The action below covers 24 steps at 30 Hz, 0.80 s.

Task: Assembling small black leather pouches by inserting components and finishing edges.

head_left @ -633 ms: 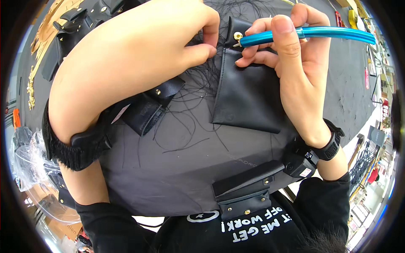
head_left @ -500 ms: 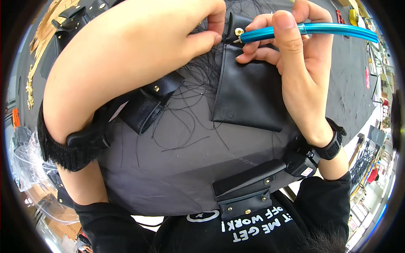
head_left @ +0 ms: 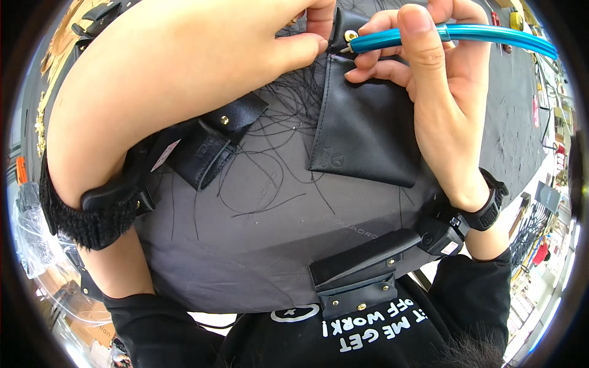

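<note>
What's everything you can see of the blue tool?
The blue tool is slim, glossy and metallic-looking, with a collar partway along and a short pale tip. The right hand holds it roughly sideways, thumb laid across. The tip points left, beside the gold-coloured snap on the black pouch; whether it touches is unclear.

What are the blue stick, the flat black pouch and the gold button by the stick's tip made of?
The blue stick looks like glossy metal or plastic: bright streaks run along it. The black pouch seems leather or imitation leather, smooth with a soft sheen and a stitched left edge. The gold button is probably polished metal, because it glints.
</note>
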Motion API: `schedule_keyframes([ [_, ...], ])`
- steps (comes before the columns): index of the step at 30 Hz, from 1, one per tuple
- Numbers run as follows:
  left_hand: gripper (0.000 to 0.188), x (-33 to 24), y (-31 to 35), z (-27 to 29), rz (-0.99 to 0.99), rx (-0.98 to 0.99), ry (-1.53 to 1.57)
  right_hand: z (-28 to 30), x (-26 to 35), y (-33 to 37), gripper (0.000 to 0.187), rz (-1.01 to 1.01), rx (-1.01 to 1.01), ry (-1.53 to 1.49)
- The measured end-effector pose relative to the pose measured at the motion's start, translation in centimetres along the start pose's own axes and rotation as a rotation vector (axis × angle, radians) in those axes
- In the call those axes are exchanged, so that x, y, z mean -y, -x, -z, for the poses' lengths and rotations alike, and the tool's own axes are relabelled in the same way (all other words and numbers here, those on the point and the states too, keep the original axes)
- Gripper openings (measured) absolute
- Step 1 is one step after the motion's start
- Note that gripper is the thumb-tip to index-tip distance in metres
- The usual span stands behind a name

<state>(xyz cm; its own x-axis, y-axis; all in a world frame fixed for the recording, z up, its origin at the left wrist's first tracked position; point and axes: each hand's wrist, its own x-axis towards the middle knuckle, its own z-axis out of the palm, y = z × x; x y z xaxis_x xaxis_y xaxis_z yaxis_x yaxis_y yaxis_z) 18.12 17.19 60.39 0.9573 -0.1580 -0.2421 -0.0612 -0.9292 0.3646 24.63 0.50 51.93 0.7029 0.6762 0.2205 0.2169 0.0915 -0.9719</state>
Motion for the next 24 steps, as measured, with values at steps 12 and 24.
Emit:
schedule_keyframes([
  [12, 0.017, 0.8, -0.3, -0.9, -0.035, -0.131, -0.08, -0.1, 0.3, -0.3, 0.013, -0.015, -0.032, -0.024],
  [24, 0.033, 1.0, 1.1, -2.2, 0.086, -0.228, 0.081, 5.9, 2.9, -1.8, 0.016, 0.084, -0.39, -0.269],
])
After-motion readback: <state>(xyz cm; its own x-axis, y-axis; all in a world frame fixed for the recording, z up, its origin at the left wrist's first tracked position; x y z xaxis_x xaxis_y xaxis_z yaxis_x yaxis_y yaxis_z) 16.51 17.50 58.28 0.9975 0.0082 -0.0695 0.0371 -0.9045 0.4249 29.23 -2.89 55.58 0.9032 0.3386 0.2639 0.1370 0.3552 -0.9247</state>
